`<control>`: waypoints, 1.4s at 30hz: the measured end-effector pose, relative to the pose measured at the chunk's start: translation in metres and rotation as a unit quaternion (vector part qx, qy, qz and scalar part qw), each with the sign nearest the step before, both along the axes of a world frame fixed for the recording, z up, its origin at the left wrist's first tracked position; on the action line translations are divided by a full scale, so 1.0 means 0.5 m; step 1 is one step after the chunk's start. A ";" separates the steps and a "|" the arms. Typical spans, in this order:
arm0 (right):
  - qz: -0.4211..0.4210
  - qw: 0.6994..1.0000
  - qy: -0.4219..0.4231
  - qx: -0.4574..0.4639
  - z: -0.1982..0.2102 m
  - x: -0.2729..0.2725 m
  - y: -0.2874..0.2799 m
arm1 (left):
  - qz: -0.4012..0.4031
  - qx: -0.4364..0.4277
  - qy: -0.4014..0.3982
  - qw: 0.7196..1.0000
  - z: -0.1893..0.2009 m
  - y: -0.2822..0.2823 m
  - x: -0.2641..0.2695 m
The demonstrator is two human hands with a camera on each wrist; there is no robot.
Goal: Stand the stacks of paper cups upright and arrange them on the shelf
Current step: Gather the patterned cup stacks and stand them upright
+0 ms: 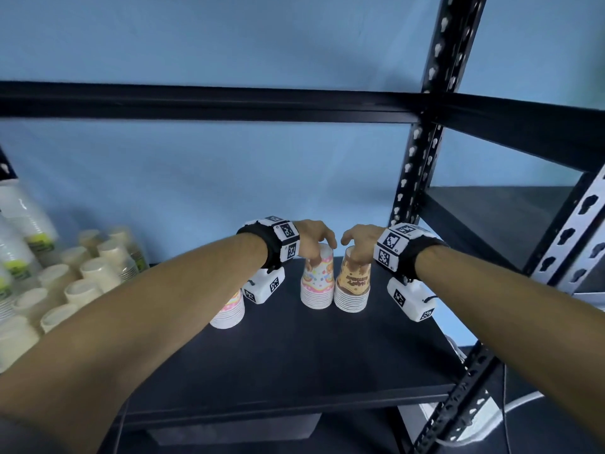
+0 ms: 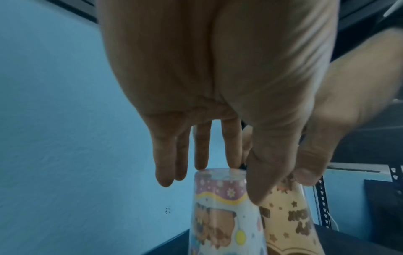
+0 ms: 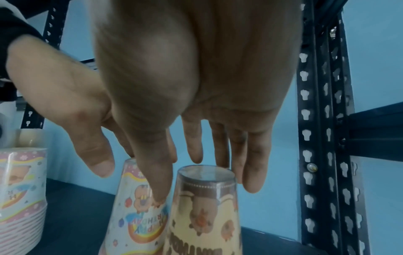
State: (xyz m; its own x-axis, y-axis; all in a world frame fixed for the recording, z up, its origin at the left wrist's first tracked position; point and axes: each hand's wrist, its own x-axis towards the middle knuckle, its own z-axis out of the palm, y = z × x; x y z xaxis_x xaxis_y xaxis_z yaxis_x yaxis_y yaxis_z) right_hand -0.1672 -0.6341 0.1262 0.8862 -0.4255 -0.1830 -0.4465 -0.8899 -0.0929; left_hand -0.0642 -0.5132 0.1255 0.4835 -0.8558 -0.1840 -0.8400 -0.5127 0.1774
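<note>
Two wrapped stacks of paper cups stand rim-down, side by side, on the black shelf [image 1: 294, 355]. My left hand [image 1: 317, 245] grips the top of the pink-and-white stack [image 1: 317, 285] [image 2: 220, 215]; its thumb [image 2: 255, 189] lies on the near side and its fingers reach over the far edge. Around the top of the brown-and-yellow stack [image 1: 352, 288] [image 3: 205, 215] my right hand [image 1: 358, 245] holds in the same way, thumb [image 3: 158, 186] down between the two stacks. A third pink stack [image 1: 229, 311] [image 3: 21, 181] stands to the left, half hidden by my left wrist.
Several cream cup stacks [image 1: 91, 273] and clear-wrapped white ones [image 1: 19, 224] crowd the left side. A black perforated post [image 1: 415, 178] rises right of the stacks, with a crossbeam [image 1: 229, 103] overhead. Another shelf [image 1: 491, 217] lies beyond the post. Blue wall behind.
</note>
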 end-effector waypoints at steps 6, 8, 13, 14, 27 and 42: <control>0.026 0.999 -0.003 -0.018 -0.014 0.009 -0.009 | -0.015 0.000 0.006 1.000 -0.008 -0.011 0.001; 0.031 0.999 -0.005 -0.017 -0.015 0.016 -0.012 | -0.016 -0.005 0.007 1.000 -0.009 -0.015 0.005; 0.040 0.999 -0.010 -0.030 -0.007 0.037 -0.022 | 0.015 -0.033 -0.019 0.999 0.001 -0.026 0.027; 0.041 0.999 -0.013 -0.031 -0.004 0.042 -0.024 | 0.029 -0.042 -0.018 0.999 0.005 -0.028 0.034; 0.025 0.998 -0.059 -0.010 -0.002 0.140 -0.057 | 0.174 -0.099 -0.032 0.979 0.005 -0.078 0.131; 0.043 0.997 -0.069 0.020 -0.031 0.216 -0.097 | 0.206 -0.121 -0.009 0.971 -0.038 -0.118 0.178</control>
